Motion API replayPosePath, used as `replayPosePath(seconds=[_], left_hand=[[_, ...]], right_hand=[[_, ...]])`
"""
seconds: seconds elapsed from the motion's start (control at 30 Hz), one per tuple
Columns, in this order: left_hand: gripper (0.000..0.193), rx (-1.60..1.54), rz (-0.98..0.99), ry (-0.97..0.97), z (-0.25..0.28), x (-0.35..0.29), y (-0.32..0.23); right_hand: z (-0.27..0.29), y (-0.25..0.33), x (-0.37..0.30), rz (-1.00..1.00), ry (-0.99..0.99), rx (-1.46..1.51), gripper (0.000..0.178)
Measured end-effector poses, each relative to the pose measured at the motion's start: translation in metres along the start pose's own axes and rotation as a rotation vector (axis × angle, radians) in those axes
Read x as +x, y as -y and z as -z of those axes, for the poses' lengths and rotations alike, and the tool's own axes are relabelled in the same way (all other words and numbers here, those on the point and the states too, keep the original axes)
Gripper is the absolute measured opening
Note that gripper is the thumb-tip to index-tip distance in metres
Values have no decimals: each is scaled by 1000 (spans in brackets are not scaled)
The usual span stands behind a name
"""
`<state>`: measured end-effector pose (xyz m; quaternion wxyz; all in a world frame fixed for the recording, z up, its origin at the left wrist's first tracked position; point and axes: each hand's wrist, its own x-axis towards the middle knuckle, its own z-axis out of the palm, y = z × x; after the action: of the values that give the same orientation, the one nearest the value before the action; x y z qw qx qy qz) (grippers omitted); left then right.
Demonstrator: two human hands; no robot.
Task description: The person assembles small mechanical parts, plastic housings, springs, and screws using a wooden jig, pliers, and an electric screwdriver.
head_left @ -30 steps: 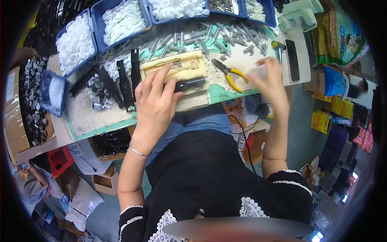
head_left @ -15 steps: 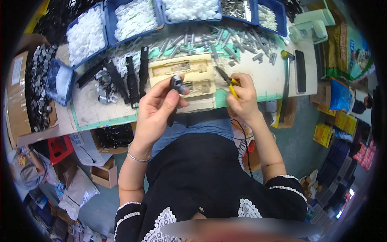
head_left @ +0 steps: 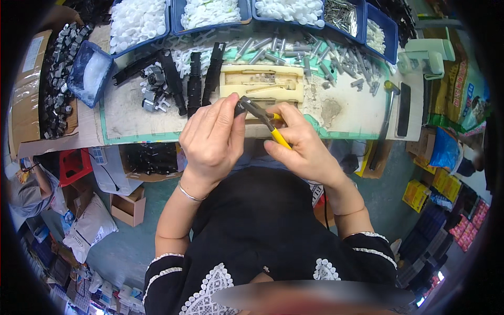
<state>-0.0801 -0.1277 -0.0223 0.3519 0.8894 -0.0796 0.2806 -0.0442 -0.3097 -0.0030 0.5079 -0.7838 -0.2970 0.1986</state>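
My left hand (head_left: 212,139) is closed, back upward, on a small dark part (head_left: 240,109) whose tip shows at the fingertips; the rest is hidden by the hand. In my right hand (head_left: 304,144) are pliers with yellow handles (head_left: 281,137). Their dark jaws meet the part beside my left fingertips; whether they bite on it I cannot tell. Just beyond both hands lies a cream block with recesses (head_left: 262,70) on the workbench. Black slotted bars (head_left: 194,81) lie to its left, next to a cluster of grey and black fittings (head_left: 155,89).
Blue bins (head_left: 212,23) of white parts and metal pins line the bench's far side. Grey cylinders (head_left: 294,54) are strewn before them. At right lie a hammer (head_left: 386,118) and a black bar (head_left: 403,110). A carton (head_left: 31,94) stands at left, beside a small blue tray (head_left: 89,76).
My left hand has turned its back upward around the dark part. The pliers have moved left, with their jaws now at it. The whole view has shifted a little.
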Motion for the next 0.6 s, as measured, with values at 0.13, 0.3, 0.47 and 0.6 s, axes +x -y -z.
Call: replayPosePath(seconds=[0.13, 0.3, 0.47, 0.6], left_hand=[[31, -120, 18, 94, 9, -3, 5], [17, -903, 370, 528, 37, -20, 14], [27, -948, 580, 1105, 62, -43, 54], [33, -707, 1128, 1066, 98, -108, 133]], right_hand=[[-6, -3, -4, 47, 21, -144, 20], [8, -12, -7, 235, 187, -245, 21], [39, -29, -35, -209, -126, -152, 22], [58, -35, -36, -319, -90, -862, 22]])
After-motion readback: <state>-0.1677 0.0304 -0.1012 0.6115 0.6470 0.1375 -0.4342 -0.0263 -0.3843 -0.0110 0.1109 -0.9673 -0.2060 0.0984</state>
